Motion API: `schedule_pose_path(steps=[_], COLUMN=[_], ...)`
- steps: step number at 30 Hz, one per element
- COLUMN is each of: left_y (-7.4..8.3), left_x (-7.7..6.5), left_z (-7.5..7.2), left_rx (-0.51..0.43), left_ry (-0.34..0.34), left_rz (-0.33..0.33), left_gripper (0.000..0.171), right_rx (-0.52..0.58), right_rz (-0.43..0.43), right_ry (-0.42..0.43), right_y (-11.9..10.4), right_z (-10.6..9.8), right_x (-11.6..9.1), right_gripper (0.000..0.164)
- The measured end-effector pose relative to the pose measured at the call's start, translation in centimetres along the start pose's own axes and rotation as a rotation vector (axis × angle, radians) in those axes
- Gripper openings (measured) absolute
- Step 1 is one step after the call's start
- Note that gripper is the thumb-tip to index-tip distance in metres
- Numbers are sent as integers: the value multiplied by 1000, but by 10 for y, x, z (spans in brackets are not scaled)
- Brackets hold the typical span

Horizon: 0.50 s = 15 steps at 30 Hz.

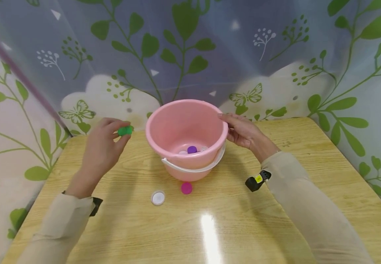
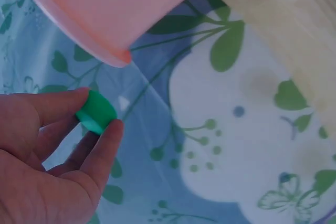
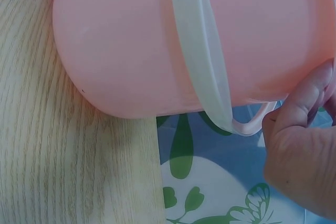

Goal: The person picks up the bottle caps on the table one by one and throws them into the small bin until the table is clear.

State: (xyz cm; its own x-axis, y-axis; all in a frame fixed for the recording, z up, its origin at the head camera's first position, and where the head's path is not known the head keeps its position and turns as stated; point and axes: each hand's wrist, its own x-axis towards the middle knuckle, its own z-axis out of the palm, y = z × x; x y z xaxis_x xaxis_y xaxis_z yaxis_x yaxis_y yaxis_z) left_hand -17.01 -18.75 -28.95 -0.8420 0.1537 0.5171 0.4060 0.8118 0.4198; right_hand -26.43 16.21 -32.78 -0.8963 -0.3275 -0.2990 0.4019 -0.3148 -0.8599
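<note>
My left hand (image 1: 102, 148) pinches a green bottle cap (image 1: 125, 131) between thumb and fingertips, left of the bucket and about level with its rim. The pink bucket (image 1: 186, 167) stands on the table with its white handle (image 1: 195, 170) hanging down at the front. My right hand (image 1: 243, 132) grips the bucket's rim on the right, thumb on top and fingers along the outer wall. Inside, a purple cap (image 1: 192, 149) and a few pale caps (image 1: 182, 152) lie on the bottom. The front wall partly hides them.
On the wooden table (image 1: 137, 234), a magenta cap (image 1: 186, 188) lies just before the bucket and a white cap (image 1: 158, 198) sits to its left. A leaf-patterned curtain (image 1: 190, 79) rises directly behind the bucket and along both sides.
</note>
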Motion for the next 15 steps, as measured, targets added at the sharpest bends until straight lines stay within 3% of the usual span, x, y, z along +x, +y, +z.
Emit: schedule_pose_path(steps=[6, 10, 15], left_y=[17, 27, 37], left_x=[19, 32, 41], left_z=[3, 13, 31], left_rx=[5, -47, -90], left_ry=[17, 32, 23], left_rz=[53, 116, 142], left_gripper=[28, 27, 26], right_rx=[5, 7, 10], right_rz=[-3, -5, -5], right_ry=[0, 4, 5], right_y=[0, 0, 1], right_z=[0, 0, 1], right_x=[-1, -1, 0], right_gripper=[24, 23, 20])
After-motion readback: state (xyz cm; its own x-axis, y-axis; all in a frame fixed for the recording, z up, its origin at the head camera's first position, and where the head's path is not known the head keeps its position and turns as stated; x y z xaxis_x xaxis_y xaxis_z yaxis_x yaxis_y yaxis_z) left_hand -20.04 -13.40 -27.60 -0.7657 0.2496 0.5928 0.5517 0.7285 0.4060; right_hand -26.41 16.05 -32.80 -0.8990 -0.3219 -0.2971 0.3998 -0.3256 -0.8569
